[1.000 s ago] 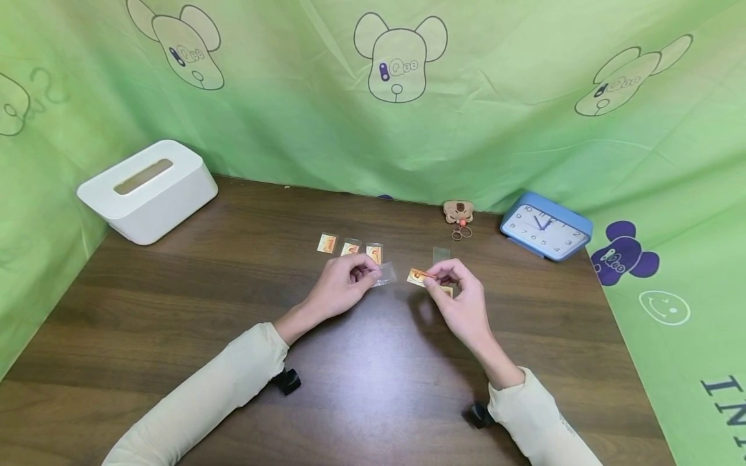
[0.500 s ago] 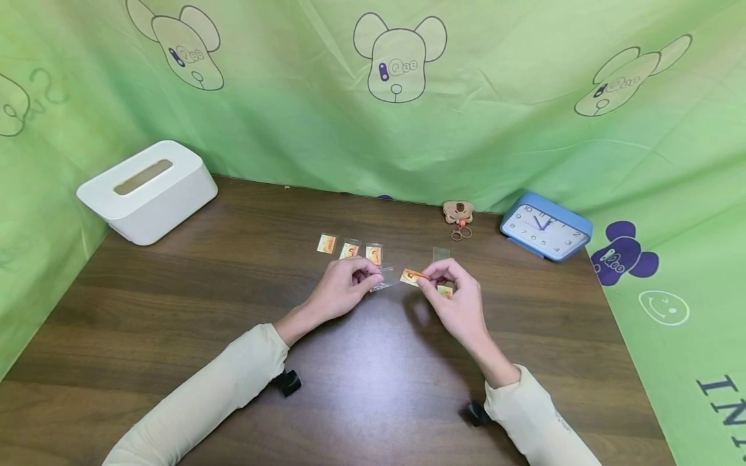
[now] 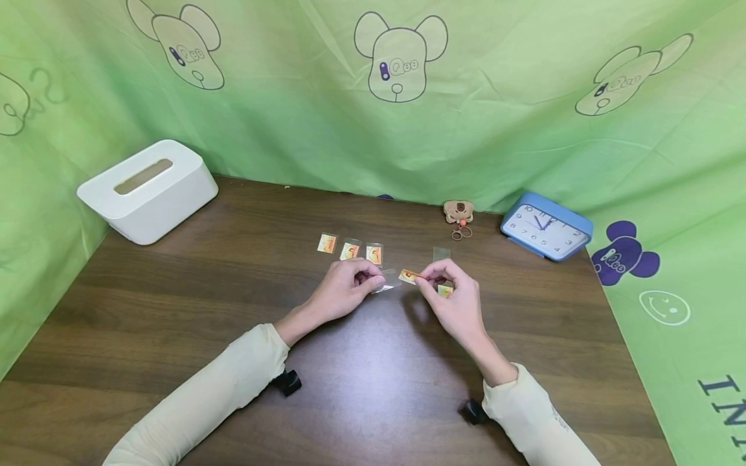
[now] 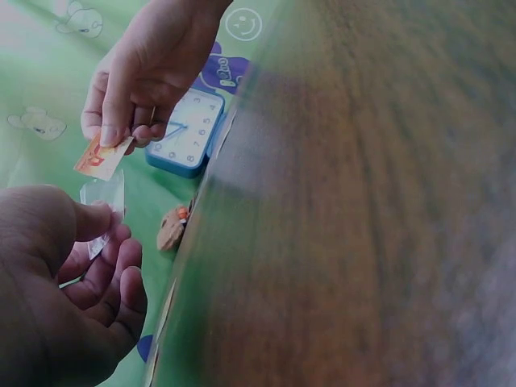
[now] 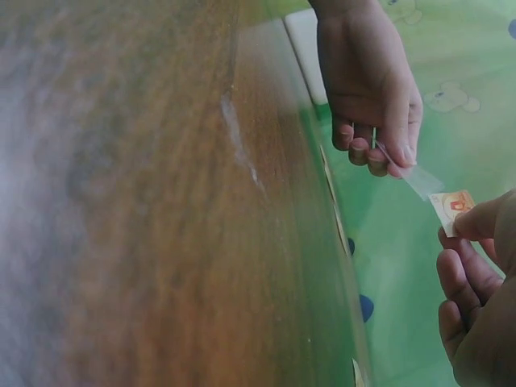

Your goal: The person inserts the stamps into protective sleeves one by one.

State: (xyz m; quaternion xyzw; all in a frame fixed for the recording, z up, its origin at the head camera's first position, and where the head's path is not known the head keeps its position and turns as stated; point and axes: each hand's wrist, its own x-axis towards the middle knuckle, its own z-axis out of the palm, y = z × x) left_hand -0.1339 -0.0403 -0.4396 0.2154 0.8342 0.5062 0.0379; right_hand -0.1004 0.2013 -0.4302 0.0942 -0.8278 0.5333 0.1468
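Between thumb and fingers, my left hand point(image 3: 346, 285) pinches a small clear plastic sleeve point(image 3: 392, 279). My right hand point(image 3: 457, 298) pinches a small orange-and-yellow printed card point(image 3: 408, 276) by one end. In the right wrist view the card's edge point(image 5: 451, 205) is at the sleeve's end point(image 5: 423, 182); whether it is inside I cannot tell. Beyond the left hand lie three similar cards, the left one point(image 3: 327, 243), the middle one point(image 3: 350, 250) and the right one point(image 3: 374, 254), seemingly in clear sleeves. Another card point(image 3: 445, 291) is partly hidden by the right hand.
Behind the right hand lies another clear sleeve point(image 3: 441, 254). A brown animal-head keychain point(image 3: 458, 212) and a blue clock point(image 3: 546, 226) stand at the back right of the wooden table point(image 3: 233, 401). A white tissue box point(image 3: 157, 200) occupies the back left.
My right hand has shifted slightly left, bringing the card closer to the sleeve. The sleeve tilted a little in my left hand, which otherwise stayed nearly in place.
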